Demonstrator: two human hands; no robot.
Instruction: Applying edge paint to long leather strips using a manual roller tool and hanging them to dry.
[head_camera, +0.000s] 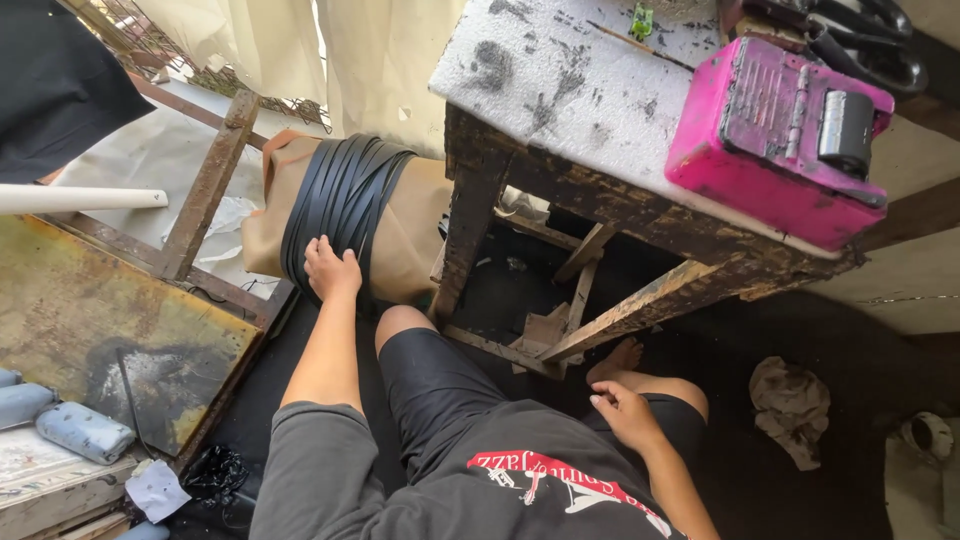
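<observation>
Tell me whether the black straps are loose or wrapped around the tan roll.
Wrapped: the black straps band around the tan roll, with the left hand resting on them.

- Daylight enters from the top left, through the pale hanging cloth (300, 50), which is nearly washed out.
- The speckled white tabletop (570, 70) and glossy pink plastic box (775, 140) catch bright light.
- Deep shadow fills the dark floor under the worn wooden table (520, 180).
- Focus is sharp throughout; straight edges bow slightly towards the corners.
</observation>
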